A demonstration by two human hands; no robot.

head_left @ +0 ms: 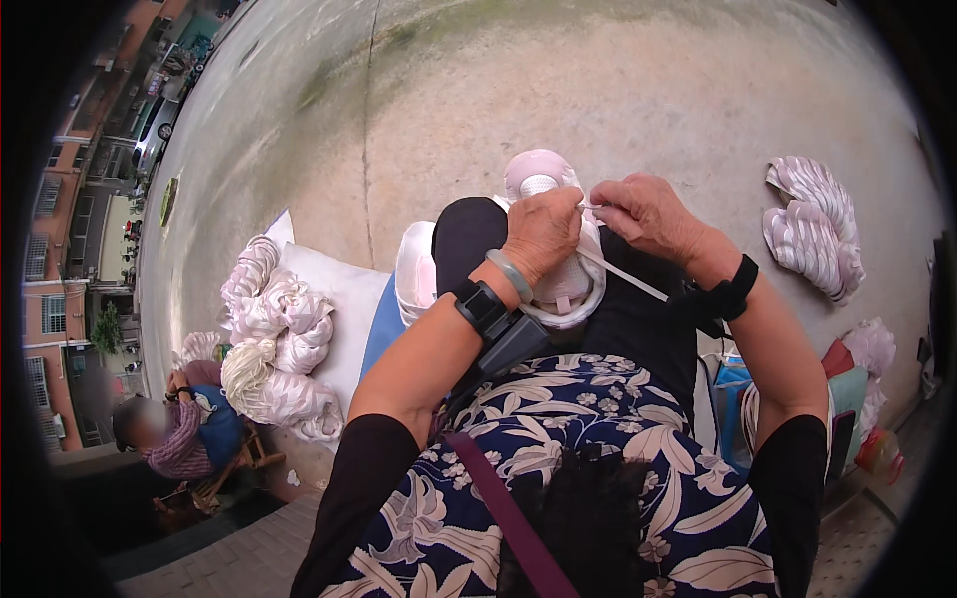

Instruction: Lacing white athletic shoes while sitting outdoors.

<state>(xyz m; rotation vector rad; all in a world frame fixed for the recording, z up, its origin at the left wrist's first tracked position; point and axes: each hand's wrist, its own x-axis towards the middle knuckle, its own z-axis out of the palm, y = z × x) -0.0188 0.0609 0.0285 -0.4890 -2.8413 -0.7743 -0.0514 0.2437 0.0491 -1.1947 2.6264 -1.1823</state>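
Note:
A pink and white sneaker (536,165) lies on my lap, toe pointing away from me. My left hand (543,231) is closed over its lacing area, thumb and finger pinched at the right side. To its right my right hand (653,214) is also closed, with a short stretch of pale lace pulled between the two pinches. A white shoelace (626,276) trails from the sneaker down to the right across my dark trousers. The fingers hide the eyelets. Another pale pink and white shoe (418,271) stands left of my knee.
Stacked pale shoe uppers (284,329) lie on a white sheet (334,289) at left. More nested uppers (817,229) rest on the concrete ground (638,90) at right. A seated person (184,439) is at far left. Bags and containers (852,399) stand by my right elbow.

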